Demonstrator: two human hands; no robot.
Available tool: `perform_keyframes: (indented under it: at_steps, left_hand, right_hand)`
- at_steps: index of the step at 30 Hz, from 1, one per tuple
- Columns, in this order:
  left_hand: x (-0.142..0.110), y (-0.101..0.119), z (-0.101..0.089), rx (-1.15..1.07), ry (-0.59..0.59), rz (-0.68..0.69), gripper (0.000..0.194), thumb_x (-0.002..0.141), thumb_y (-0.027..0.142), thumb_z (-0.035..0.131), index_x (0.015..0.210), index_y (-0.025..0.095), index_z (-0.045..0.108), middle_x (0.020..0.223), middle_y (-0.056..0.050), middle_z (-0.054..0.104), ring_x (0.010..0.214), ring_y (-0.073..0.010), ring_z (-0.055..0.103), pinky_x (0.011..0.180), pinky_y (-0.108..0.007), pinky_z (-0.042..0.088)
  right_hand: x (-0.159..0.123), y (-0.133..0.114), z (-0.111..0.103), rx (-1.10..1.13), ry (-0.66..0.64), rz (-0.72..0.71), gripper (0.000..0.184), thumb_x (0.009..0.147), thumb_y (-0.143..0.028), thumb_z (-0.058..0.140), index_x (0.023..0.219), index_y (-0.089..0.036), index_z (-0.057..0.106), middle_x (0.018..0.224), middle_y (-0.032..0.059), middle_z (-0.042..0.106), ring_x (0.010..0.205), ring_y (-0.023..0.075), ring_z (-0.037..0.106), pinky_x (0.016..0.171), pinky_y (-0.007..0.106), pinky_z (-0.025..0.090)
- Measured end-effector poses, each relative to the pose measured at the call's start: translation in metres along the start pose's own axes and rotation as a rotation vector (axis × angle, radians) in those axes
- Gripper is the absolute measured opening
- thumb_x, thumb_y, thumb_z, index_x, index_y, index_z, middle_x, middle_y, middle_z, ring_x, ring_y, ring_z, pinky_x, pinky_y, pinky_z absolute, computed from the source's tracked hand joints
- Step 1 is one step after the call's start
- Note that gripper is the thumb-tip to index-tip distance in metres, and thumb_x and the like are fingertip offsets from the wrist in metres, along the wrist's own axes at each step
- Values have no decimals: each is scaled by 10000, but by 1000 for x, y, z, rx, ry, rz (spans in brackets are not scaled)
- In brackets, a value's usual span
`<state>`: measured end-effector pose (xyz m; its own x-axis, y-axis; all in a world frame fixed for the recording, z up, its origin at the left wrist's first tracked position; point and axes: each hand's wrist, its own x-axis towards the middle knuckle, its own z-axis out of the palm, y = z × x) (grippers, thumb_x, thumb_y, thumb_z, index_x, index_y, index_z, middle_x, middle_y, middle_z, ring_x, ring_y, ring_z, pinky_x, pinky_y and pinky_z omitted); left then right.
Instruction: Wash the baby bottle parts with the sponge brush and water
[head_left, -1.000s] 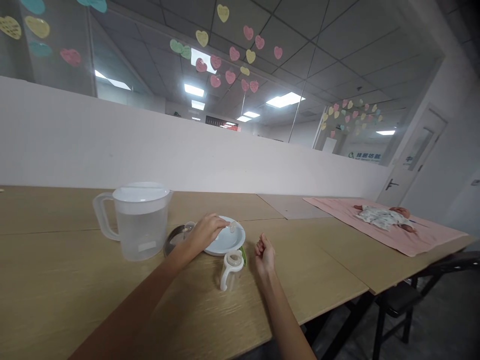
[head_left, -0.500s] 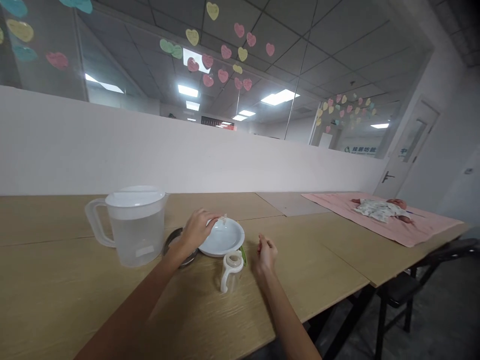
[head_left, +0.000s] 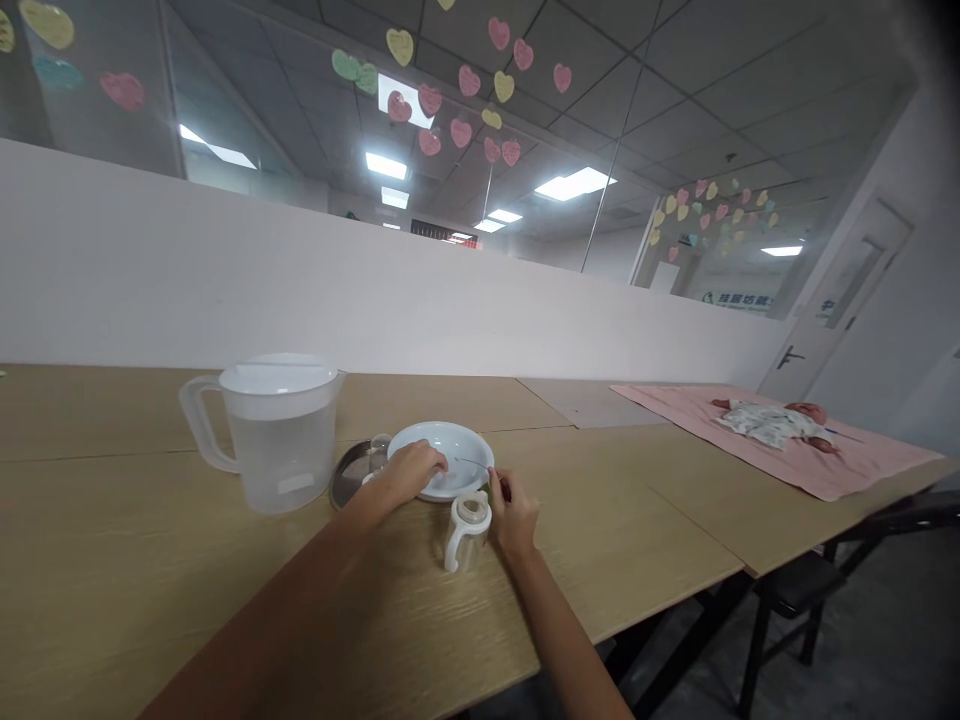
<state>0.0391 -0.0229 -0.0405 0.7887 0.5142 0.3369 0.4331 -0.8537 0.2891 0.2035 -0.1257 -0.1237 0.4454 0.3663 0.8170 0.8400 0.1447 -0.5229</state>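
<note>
A white bowl [head_left: 450,432] lies in front of me on the wooden table. My left hand [head_left: 411,472] is over its near left side, fingers closed together inside the rim. Whatever they pinch is too small to make out. At the bowl's right edge, my right hand [head_left: 514,510] pinches a thin stick [head_left: 472,462] that reaches into the bowl. Between my forearms stands a clear baby bottle [head_left: 466,545] with a white handle and collar, its top uncovered. A round metal dish [head_left: 349,475], partly behind my left hand, has a clear dome cap [head_left: 379,448] at it.
A large translucent pitcher [head_left: 285,455] with a white lid, holding clear liquid, stands at the left. Farther right, a baby doll [head_left: 769,422] lies on a pink cloth [head_left: 832,475]. A black chair [head_left: 799,580] is beside the table's right edge; a white wall [head_left: 450,310] runs behind.
My left hand has come down into the bowl with a small clear piece no longer plainly visible. The right hand has moved left to the bowl's rim, and a thin stick now shows in it.
</note>
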Motion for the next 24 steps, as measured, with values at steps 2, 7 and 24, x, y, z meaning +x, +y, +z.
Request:
perform_keyframes:
  at_steps: [2,7,24]
  left_hand:
    - [1,-1,4,-96,-16,-5,250,800,169,475,860,203,715,917,-63,711,872,-205,622,775,-282,438]
    - [6,-3,7,-334,43,-87,249,801,216,450,816,147,688,894,-83,711,848,-201,625,791,-299,445]
    - [-18,81,-59,-1188,192,-214,336,832,336,555,1085,121,608,1079,-118,649,966,-183,588,812,-308,470]
  right_hand:
    - [1,1,0,-14,10,-11,370,899,-447,435,792,-168,654,643,42,645,550,111,548,563,220,391]
    - [1,2,0,-12,15,-6,353,896,-439,452,805,-166,656,670,53,659,566,117,562,574,220,397]
    - [2,-1,-2,-40,19,-9,415,903,-473,404,784,-159,648,603,27,622,509,99,514,537,210,364]
